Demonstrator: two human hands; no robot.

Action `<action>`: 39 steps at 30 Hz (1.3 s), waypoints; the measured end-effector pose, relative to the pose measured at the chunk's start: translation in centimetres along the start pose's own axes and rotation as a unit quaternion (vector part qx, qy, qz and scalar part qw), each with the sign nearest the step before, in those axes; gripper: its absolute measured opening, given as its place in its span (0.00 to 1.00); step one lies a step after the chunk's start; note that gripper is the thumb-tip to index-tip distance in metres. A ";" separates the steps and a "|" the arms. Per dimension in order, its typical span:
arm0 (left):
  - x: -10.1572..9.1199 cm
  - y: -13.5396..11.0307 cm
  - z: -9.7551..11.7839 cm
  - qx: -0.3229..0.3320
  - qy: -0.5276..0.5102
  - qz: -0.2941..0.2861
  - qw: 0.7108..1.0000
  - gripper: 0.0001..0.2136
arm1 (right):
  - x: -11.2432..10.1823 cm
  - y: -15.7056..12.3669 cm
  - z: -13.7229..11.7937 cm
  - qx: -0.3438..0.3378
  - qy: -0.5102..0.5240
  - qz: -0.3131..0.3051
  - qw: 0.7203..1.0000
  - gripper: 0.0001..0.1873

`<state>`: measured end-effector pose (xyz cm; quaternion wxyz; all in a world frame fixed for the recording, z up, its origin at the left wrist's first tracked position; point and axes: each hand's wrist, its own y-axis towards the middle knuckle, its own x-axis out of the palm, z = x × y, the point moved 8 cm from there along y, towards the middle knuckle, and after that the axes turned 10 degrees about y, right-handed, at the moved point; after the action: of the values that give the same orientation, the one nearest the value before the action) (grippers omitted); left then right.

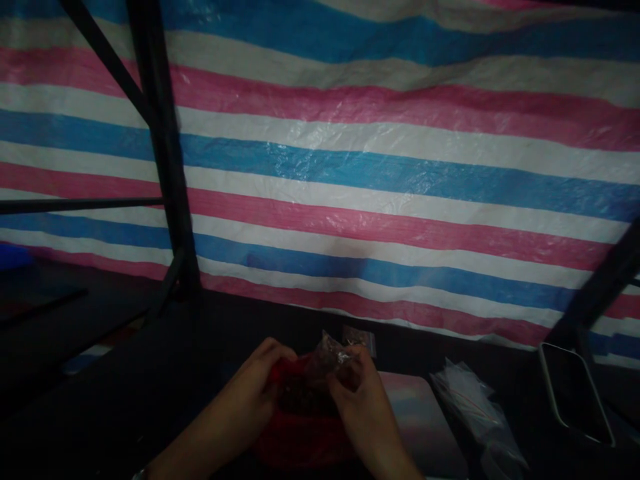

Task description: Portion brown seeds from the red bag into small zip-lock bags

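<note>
A red bag (300, 440) stands open at the bottom middle, with small dark items inside that I cannot make out. My left hand (255, 380) has its fingers closed on the bag's left rim. Above the bag's opening, my right hand (365, 403) pinches a small clear plastic bag (323, 360), which has something dark in it. Just behind lies another small clear bag (367, 341) with brownish contents. The picture is dim, so fine detail is lost.
Right of my hands, a shiny silvery flat sheet (420, 417) lies on the black tabletop (235, 320). Beyond it are several clear plastic bags (470, 400) and a phone (575, 393). Dark metal posts (167, 147) stand before a striped plastic sheet (400, 173).
</note>
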<state>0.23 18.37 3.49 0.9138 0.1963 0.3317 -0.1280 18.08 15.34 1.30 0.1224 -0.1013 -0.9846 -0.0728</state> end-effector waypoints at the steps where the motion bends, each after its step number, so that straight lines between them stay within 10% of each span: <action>1: 0.0 0.2 0.1 -0.002 -0.022 0.005 1.000 0.14 | 0.2 0.0 0.1 -0.001 -0.002 -0.003 1.000 0.22; 39: 0.6 1.6 2.0 -0.034 -0.061 -0.017 0.997 0.14 | 0.7 -0.1 -3.3 -0.043 0.044 -0.001 0.998 0.19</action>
<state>2.39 18.90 4.90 0.9361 0.1510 0.2830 -0.1439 18.20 14.85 4.63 0.1613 -0.1023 -0.9743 -0.1196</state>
